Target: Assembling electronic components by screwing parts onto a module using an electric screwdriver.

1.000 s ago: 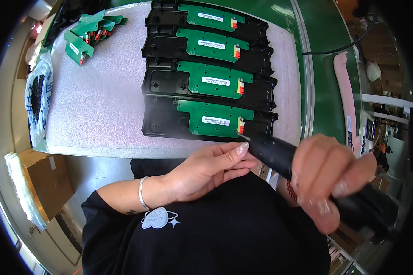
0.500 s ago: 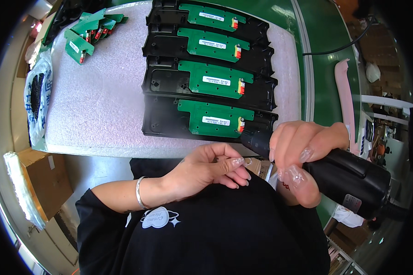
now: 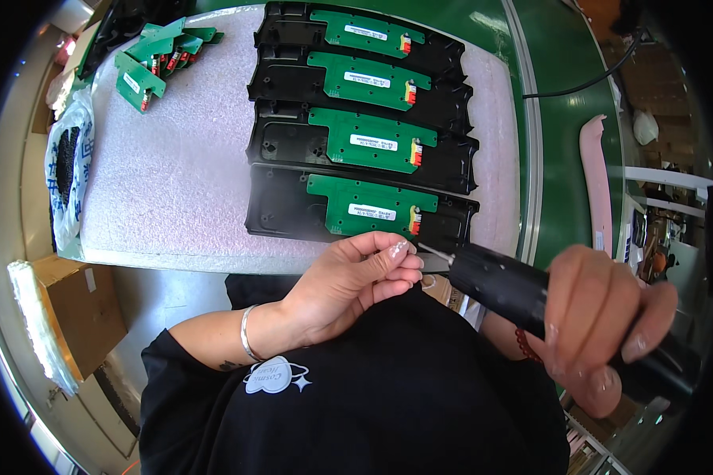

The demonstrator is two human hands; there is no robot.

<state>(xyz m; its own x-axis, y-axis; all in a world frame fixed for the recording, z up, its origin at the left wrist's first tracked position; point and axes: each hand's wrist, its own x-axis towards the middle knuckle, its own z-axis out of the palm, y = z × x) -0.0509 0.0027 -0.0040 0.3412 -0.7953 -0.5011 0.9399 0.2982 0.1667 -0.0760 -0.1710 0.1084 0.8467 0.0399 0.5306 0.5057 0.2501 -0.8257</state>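
My right hand is wrapped round a black electric screwdriver, whose thin metal bit points left. At the bit's tip, my left hand pinches thumb against fingers; whatever it holds is too small to make out. Just beyond my fingers lies the nearest black plastic housing, with a green circuit board on it. That board carries a white label and a red-and-yellow connector. Behind it, several more housings with boards, such as this circuit board, lie in a row running away from me.
A pile of loose circuit boards sits at the far left of the pale foam mat. A plastic bag with dark small contents rests at the mat's left edge. Below stands a cardboard box. At right are a pink strip and a black cable.
The screwdriver has drawn back from the nearest board's connector, to the right and toward me, and its bit now shows. My left hand has risen slightly to meet the bit's tip.
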